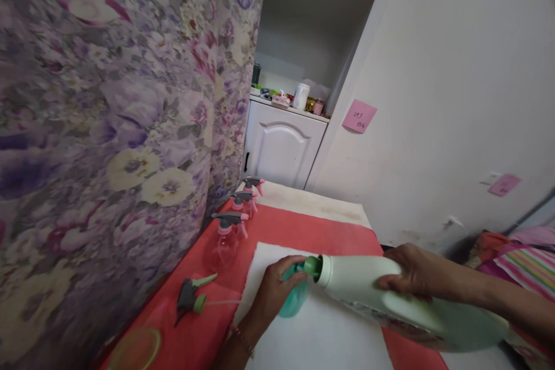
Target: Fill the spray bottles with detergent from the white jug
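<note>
Red-covered table [321, 226], white sheet [333, 329], three spray bottles [225, 245], loose spray head [187, 296]

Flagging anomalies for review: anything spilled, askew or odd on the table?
One thing: a spray head lies loose on the red cloth, off any bottle, while the three sprayers beyond it have their heads on. No spill shows, though the left hand partly covers the green bottle.

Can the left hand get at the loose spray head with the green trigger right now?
Probably not: the left hand is occupied holding the green bottle, though nothing visible seems to block the loose spray head.
</note>
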`<action>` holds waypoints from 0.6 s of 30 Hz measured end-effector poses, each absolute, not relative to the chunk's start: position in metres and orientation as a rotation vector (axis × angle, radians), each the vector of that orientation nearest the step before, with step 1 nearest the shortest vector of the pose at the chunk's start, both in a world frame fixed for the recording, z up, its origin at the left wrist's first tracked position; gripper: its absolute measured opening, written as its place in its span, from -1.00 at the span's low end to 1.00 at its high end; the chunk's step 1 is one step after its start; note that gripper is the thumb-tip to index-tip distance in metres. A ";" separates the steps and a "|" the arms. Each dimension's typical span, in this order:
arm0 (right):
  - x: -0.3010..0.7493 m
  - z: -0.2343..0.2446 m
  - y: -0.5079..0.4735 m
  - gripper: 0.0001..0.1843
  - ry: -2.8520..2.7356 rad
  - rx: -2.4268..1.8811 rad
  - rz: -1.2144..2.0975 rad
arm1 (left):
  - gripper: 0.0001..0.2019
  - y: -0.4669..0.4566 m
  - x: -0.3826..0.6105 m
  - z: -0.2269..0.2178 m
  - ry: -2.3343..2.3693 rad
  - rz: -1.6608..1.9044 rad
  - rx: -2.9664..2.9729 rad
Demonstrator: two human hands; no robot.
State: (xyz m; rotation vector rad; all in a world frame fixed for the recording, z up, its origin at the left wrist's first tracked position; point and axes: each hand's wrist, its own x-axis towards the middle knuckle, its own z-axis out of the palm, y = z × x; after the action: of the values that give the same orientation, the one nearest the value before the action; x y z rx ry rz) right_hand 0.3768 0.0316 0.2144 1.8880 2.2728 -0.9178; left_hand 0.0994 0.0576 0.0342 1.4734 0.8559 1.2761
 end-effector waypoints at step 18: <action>0.374 0.222 0.032 -0.45 2.246 1.888 -0.856 | -0.74 0.058 0.100 0.032 0.903 1.256 1.486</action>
State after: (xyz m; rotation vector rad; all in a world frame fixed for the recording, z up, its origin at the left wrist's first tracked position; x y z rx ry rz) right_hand 0.3737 0.0325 0.2222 1.8883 2.2458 -0.8559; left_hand 0.1005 0.0581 0.0320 1.4859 0.9032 1.2557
